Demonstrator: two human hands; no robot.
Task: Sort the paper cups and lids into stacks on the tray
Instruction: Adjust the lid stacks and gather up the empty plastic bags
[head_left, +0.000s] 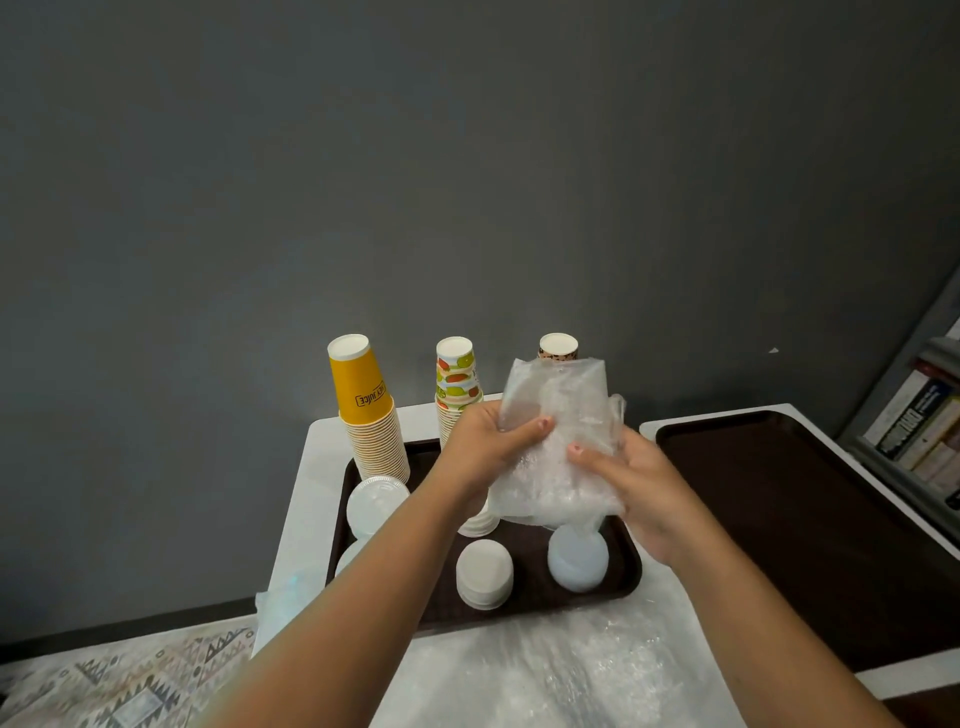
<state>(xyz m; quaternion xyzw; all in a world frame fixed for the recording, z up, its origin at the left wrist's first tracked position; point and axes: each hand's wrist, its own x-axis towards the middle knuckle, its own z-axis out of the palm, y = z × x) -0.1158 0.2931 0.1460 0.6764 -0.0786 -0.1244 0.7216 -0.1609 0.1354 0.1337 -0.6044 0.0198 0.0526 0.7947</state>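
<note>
A dark brown tray (535, 603) lies on a white table. At its back stand three upside-down cup stacks: yellow cups (366, 405), fruit-patterned cups (456, 379), and a brown-dotted stack (558, 347) mostly hidden. Lid stacks sit in front: clear lids (375, 504) at left, white lids (484, 571) in the middle, translucent lids (577, 561) at right. My left hand (483, 441) and my right hand (639, 488) both grip a crumpled clear plastic bag (558, 441) held above the tray.
A second dark tray (810, 519) lies to the right. Clear plastic wrap (545, 670) covers the table's near part. Books (914, 421) fill a shelf at far right. A patterned rug (119, 680) lies on the floor at left. A grey wall stands behind.
</note>
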